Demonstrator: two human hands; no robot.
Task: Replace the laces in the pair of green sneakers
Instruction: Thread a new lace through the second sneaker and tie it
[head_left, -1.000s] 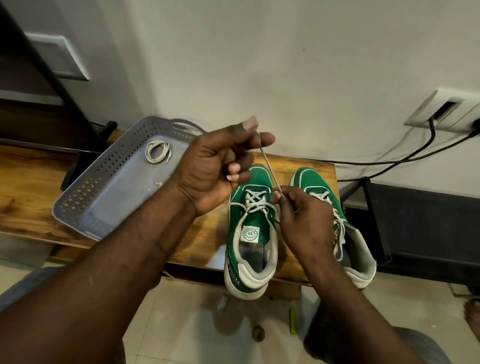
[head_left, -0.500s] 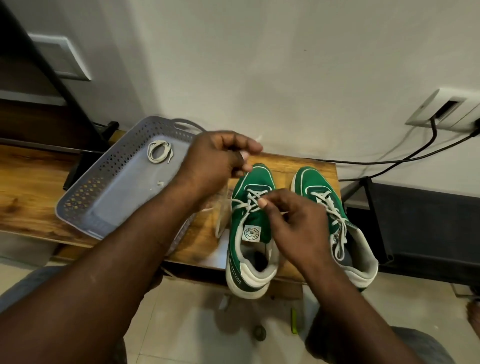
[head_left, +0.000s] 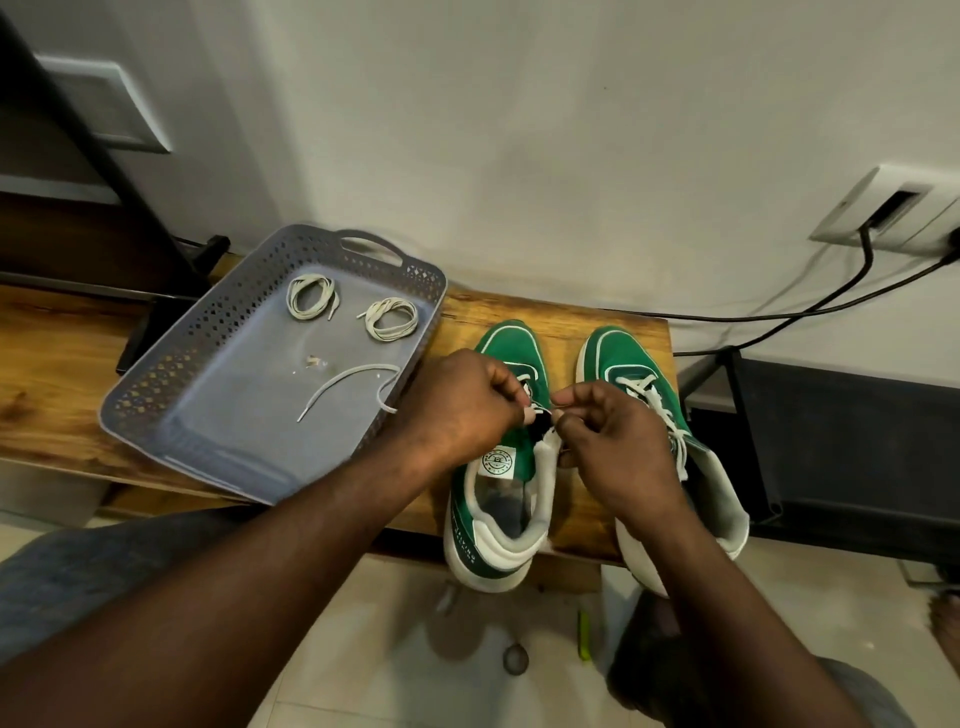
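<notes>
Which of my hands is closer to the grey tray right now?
Left. The left hand is just beside the tray's right edge, over the sneaker next to it. The right hand is farther off, on that sneaker's far side. Both pinch the lace.

This looks like a room in a home. A low wooden bench stands against a plain white wall, with a smooth tiled floor under it and a wall socket that has black cables plugged in and hanging down. A grey plastic basket and a pair of green sneakers sit on the bench, the sort of things people keep at home.
</notes>
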